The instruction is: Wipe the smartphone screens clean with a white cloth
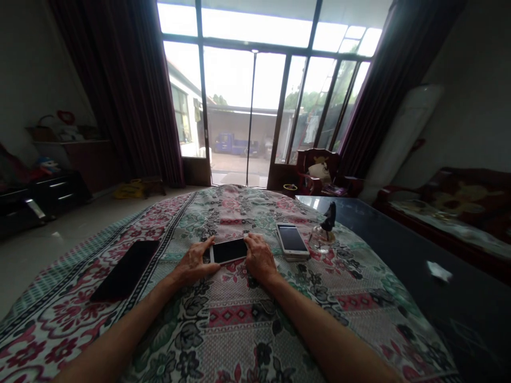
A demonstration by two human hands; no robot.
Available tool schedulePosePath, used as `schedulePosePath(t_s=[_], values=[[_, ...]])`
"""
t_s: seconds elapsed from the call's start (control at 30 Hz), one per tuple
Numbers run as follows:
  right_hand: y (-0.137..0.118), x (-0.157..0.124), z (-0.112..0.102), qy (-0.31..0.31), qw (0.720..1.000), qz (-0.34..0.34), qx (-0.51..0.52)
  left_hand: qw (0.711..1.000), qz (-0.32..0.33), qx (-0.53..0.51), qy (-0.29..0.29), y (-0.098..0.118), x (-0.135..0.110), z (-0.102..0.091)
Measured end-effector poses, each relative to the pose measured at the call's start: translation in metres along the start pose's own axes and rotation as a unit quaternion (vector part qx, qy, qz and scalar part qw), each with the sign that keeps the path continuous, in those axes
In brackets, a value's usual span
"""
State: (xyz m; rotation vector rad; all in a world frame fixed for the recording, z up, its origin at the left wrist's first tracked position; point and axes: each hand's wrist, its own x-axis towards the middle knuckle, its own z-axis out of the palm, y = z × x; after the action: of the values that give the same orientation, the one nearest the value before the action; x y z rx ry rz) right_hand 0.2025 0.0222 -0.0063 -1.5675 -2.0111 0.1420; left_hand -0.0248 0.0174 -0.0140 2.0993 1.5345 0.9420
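A white-edged smartphone with a dark screen lies sideways between my hands, low over the patterned tablecloth. My left hand grips its left end, thumb along the near edge and fingers at the far one. At the other end my right hand is closed around it, the fingers bent over the edge. Just right of that hand sits a small stack of white phones, the top one screen up. Whether the held phone touches the cloth, I cannot tell.
A black flat slab like a tablet lies at the left. Beyond the phones stands a clear glass piece with a dark figure. A dark glossy table adjoins on the right, with a crumpled white scrap on it.
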Motion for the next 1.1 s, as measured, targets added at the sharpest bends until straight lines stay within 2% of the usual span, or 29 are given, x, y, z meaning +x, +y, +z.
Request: schedulePosePath(t_s=[0.13,0.23,0.53,0.83,1.0,1.1], values=[[0.007,0.002,0.005,0.046,0.999,-0.004,0.009,1.000,0.030,-0.001,-0.008,-0.003,0.002,-0.004],[0.009,0.003,0.005,0.055,0.998,-0.021,0.025,0.999,0.040,-0.002,-0.004,-0.005,0.001,-0.004],[0.003,-0.002,-0.012,-0.021,0.998,-0.057,-0.011,0.998,0.042,0.002,-0.042,0.002,-0.001,-0.013],[0.001,-0.001,-0.011,-0.053,0.996,-0.062,-0.036,0.999,0.014,-0.022,-0.044,0.001,0.001,-0.011],[-0.019,-0.010,-0.008,-0.079,0.989,-0.119,-0.034,0.999,0.007,-0.020,-0.050,0.000,0.002,-0.012],[-0.034,-0.016,-0.005,-0.084,0.981,-0.175,-0.021,0.999,0.009,-0.019,-0.047,0.001,0.003,-0.011]])
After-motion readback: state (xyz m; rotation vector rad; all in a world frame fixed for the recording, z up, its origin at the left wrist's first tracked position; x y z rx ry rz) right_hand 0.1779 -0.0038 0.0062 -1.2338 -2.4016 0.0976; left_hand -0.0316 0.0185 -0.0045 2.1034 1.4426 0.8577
